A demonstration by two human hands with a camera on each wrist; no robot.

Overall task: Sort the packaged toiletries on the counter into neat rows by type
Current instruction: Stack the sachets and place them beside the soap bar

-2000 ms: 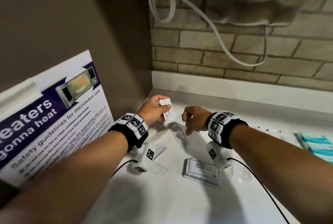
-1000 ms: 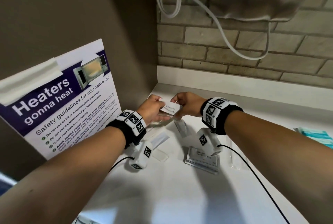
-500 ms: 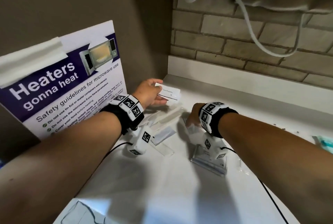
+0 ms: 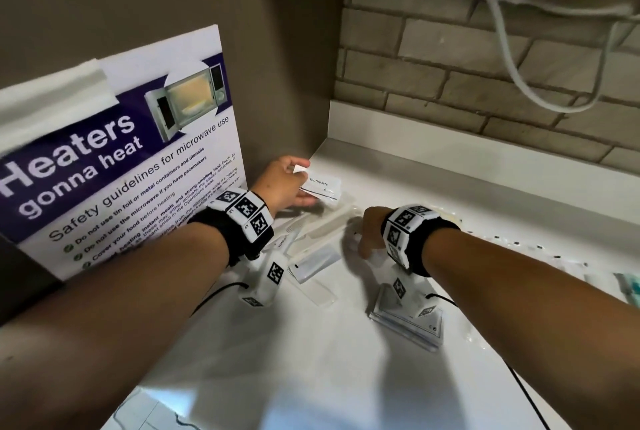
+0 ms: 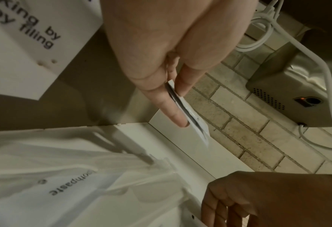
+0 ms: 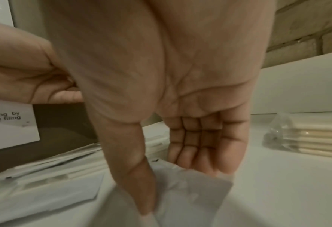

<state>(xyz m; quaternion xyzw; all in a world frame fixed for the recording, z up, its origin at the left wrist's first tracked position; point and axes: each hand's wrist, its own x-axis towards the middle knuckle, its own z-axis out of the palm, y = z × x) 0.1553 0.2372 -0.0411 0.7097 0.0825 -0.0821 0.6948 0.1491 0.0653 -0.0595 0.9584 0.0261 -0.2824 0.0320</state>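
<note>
White counter [image 4: 433, 187] runs into a brick-walled corner, a microwave safety poster [image 4: 114, 159] leaning at the left. At the far left, the left hand [image 4: 282, 185] pinches a flat toothpaste packet [image 4: 320, 187] by one short edge between thumb and fingers, holding it above the counter near the corner. The right hand [image 4: 369, 234] reaches down with straight fingers [image 6: 202, 147] and thumb closing loosely on a thin white sachet [image 6: 190, 188]; whether it grips yet, I cannot tell. More clear-wrapped packets [image 4: 313, 249] lie between the hands, bundled wooden sticks [image 6: 307, 138] further right. These packets look light, limp and slick, so an edge pinch probably suits them; sliding may scatter neighbours.
</note>
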